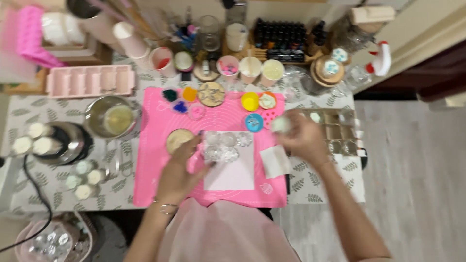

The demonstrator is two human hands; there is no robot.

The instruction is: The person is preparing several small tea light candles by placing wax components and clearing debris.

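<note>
Clear mould (224,145) on pink mat (155,145), steadied by left hand (180,170), grip loose. Right hand (303,138) pinches pale lump (280,124). Risk: lump slips, mould skids on mat.

Both arms bare to above the elbow, no sleeves visible. Left hand (177,177) has thin wire-like bangles at the wrist; right hand (303,138) shows no rings or bands, though it's blurred. Pale pink garment, apron-like, covers the torso at the bottom of the head view. No gloves on either hand
</note>
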